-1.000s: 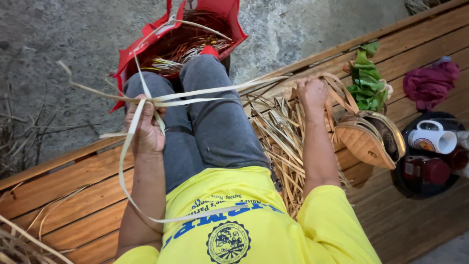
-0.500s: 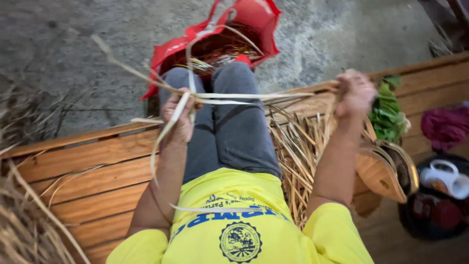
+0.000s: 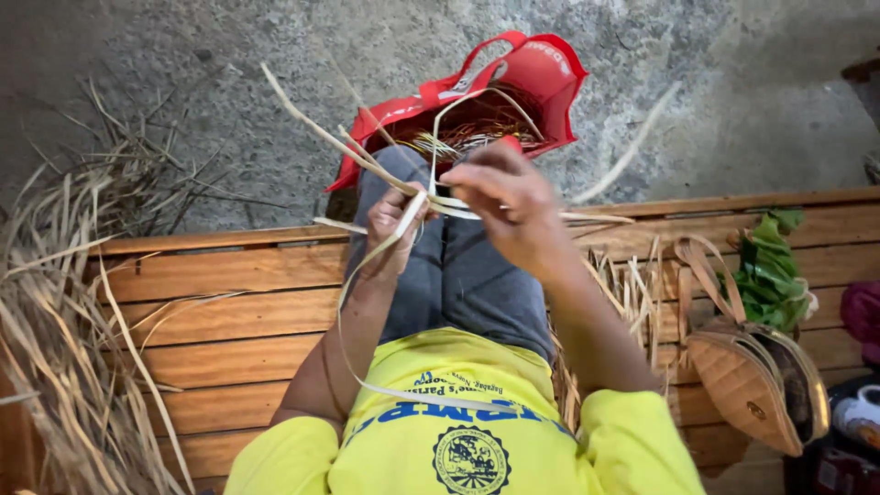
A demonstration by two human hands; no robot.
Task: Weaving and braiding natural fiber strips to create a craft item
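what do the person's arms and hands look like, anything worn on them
Both arms are bare from the short yellow sleeves of a T-shirt down to the fingers. The left hand and right hand wear no gloves, and no rings, watch or bracelets show in this view.

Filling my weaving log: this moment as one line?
left hand: gripping pale leaf strips | right hand: pinching same strips | red bag beyond knees

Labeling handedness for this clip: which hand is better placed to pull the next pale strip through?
Probably the right hand: its fingers pinch the pale strips where they cross, above the knees. The left hand grips the trailing lengths lower down, anchoring them.
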